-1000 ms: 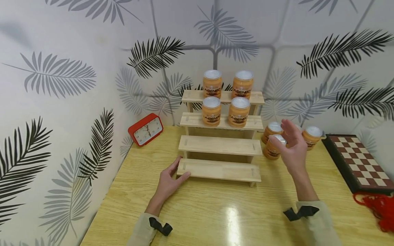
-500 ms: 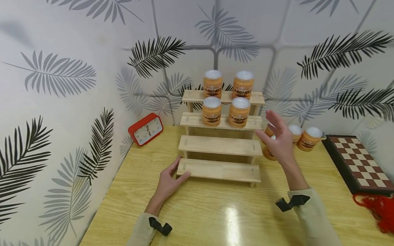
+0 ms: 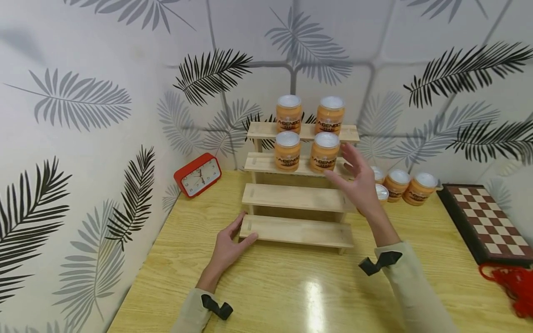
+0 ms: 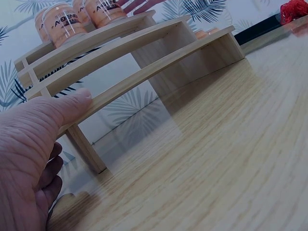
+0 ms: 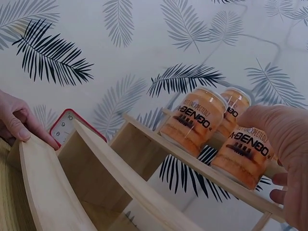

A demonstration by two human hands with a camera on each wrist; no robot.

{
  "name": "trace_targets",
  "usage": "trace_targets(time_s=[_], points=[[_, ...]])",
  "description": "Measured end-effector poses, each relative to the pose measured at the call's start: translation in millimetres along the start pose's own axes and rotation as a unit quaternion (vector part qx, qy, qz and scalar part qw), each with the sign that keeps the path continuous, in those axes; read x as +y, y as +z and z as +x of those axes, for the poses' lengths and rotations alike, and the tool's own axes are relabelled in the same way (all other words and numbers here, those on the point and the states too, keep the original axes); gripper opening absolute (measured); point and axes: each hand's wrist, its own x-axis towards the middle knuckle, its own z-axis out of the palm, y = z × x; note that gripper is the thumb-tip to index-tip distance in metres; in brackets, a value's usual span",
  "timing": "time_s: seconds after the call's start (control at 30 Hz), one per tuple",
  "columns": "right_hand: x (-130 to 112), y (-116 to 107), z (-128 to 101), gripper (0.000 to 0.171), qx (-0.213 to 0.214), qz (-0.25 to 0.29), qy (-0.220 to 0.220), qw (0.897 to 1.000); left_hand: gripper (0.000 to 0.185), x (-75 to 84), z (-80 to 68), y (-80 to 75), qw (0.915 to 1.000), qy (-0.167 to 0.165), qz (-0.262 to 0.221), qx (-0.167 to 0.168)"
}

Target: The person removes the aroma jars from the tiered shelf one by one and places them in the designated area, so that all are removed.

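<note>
A stepped wooden shelf (image 3: 291, 196) with several tiers stands on the table. My left hand (image 3: 228, 247) holds the left end of its lowest board, thumb on top and the other fingers below the edge, as the left wrist view shows. Two orange cans (image 3: 289, 115) with silver lids stand on the top tier. On the tier below are a left can (image 3: 286, 151) and a right can (image 3: 325, 152). My right hand (image 3: 361, 184) is at the right side of that right can, fingers spread and thumb in front, overlapping the can (image 5: 243, 156) in the right wrist view.
Several more orange cans (image 3: 419, 188) stand on the table right of the shelf, partly behind my right arm. A folded chessboard (image 3: 491, 219) lies further right, with red tassels (image 3: 514, 289) before it. A red alarm clock (image 3: 197, 175) stands at the left by the wall.
My right hand has moved left and up, from over the cans on the table to the right can on the second tier. My left hand stays on the shelf.
</note>
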Motion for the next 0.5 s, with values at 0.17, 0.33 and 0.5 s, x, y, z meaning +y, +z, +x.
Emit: trace_targets(time_s=[0.17,0.33,0.5], points=[[1,8,8,0.085,-0.018,0.012,0.004,1.0,0.079,1.8,0.1,0.6,1.0,-0.007,0.003,-0.003],[2,15,15,0.091,-0.031,0.018,0.01,0.999,0.079,20.1,-3.1,0.9,0.9999,-0.011,-0.006,-0.005],[2,18,20,0.092,-0.032,-0.008,0.01,0.999,0.077,34.3,-6.6,1.2,0.9999,-0.008,-0.012,0.0]])
